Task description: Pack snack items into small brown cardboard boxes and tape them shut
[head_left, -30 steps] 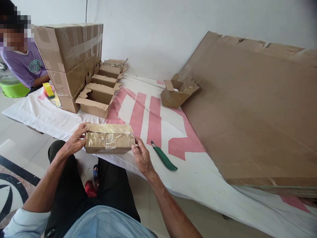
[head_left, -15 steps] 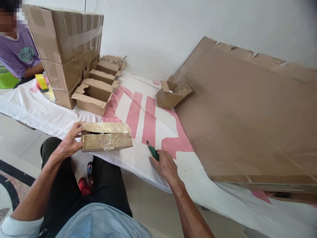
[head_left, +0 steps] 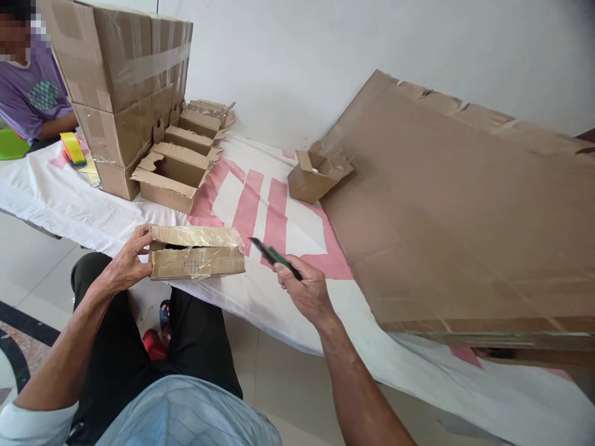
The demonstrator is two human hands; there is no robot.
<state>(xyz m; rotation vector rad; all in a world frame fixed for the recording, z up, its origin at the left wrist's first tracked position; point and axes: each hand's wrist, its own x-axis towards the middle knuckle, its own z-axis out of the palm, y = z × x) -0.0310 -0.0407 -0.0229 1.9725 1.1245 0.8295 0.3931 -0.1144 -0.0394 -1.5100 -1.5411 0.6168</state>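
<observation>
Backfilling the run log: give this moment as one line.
left hand: holds taped box at one end, seam gaping | right hand: grips green-handled knife, blade toward box, not touching | nearby: open boxes beside carton stack

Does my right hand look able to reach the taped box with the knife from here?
Probably yes: the right hand holds the green knife, blade toward the taped box, whose opposite end the left hand grips; only cloth shows between blade and box.
</observation>
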